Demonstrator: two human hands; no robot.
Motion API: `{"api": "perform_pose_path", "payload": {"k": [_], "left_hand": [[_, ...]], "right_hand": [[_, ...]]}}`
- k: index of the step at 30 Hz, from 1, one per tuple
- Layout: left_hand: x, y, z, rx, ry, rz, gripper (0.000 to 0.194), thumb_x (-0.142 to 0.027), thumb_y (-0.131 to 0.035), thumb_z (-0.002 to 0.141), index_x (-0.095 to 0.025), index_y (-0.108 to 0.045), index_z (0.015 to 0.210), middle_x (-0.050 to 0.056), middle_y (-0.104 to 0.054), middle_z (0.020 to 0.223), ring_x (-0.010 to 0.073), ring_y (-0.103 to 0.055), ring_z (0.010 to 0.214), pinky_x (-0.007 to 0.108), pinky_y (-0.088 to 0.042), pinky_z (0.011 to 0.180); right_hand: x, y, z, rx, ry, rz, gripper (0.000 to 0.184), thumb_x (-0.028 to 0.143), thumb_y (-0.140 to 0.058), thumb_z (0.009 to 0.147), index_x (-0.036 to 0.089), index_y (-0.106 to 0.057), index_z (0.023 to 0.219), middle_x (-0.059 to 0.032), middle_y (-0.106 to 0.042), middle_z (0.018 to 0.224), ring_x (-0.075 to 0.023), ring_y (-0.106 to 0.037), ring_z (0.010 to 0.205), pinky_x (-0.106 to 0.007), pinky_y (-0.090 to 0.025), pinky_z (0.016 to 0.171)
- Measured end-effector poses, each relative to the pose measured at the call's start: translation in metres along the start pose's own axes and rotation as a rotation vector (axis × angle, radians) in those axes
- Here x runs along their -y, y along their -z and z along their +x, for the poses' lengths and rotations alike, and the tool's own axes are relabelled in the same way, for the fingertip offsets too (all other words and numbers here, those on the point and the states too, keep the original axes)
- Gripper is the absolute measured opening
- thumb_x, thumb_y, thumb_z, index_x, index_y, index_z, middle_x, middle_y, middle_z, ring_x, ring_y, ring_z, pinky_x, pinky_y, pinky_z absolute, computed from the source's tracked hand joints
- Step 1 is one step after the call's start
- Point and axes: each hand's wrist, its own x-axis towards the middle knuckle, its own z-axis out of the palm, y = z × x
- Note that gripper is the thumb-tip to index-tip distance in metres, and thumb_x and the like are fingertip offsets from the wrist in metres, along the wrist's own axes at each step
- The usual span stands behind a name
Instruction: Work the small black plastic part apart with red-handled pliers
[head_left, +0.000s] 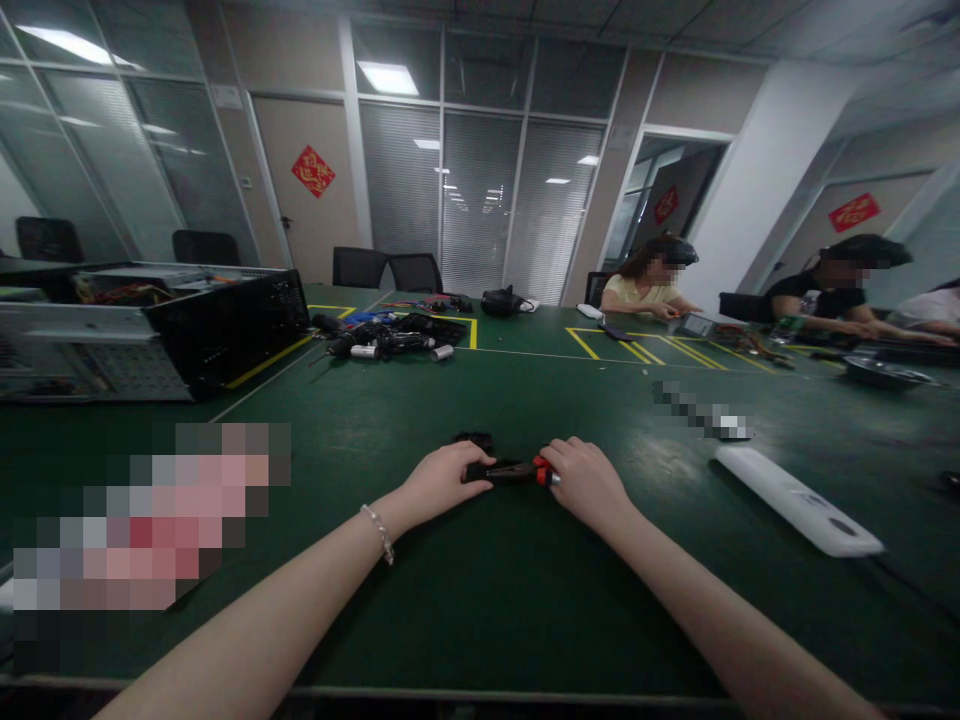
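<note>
Both hands are over the green table (525,610), close together in front of me. Between them is a slim black-and-red tool (514,472), too small and dark to name its kind. My left hand (442,477) pinches its black left end between thumb and fingers. Around the red part at the other end, the fingers of my right hand (589,482) are closed, and a small silvery tip shows beside them. Just beyond my left fingertips lies a small black object (474,438), partly hidden by the hand.
An opened computer case (247,330) stands at left. Tangled cables and dark parts (390,335) lie farther back. A white power strip (799,500) is at right, near a blurred-out object (701,410); another pixelated item (165,530) lies at left. Several people sit at the far right.
</note>
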Motion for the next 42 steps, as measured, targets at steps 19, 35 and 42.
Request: {"api": "perform_pose_path", "payload": {"k": [19,35,42], "left_hand": [[-0.0036,0.0027,0.0002,0.024,0.037,-0.013,0.032,-0.037,-0.057,0.072,-0.023,-0.055,0.1,0.001,-0.056,0.096,0.0142,-0.051,0.071,0.025,-0.039,0.062],[-0.0001,0.0008,-0.0003,-0.013,-0.012,-0.02,0.03,-0.037,-0.057,0.072,-0.024,-0.056,0.099,0.0,-0.056,0.095,0.0138,-0.05,0.071,0.024,-0.038,0.061],[-0.006,0.0048,-0.0005,0.027,0.041,-0.006,0.031,-0.037,-0.057,0.073,-0.024,-0.056,0.1,0.001,-0.056,0.092,0.0145,-0.051,0.071,0.024,-0.038,0.06]], "right_hand": [[0.0014,0.0024,-0.0008,-0.01,0.01,-0.015,0.027,0.014,-0.048,0.069,0.017,-0.057,0.094,-0.0064,-0.058,0.093,-0.0182,-0.048,0.081,-0.029,-0.034,0.07],[0.0021,0.0047,-0.0003,0.007,0.012,-0.025,0.027,0.013,-0.048,0.069,0.017,-0.058,0.095,-0.007,-0.059,0.094,-0.0188,-0.048,0.082,-0.029,-0.034,0.07],[0.001,0.0017,0.0006,0.045,-0.013,-0.013,0.026,0.014,-0.046,0.071,0.018,-0.058,0.093,-0.0059,-0.059,0.091,-0.0175,-0.049,0.079,-0.028,-0.035,0.067]]}}
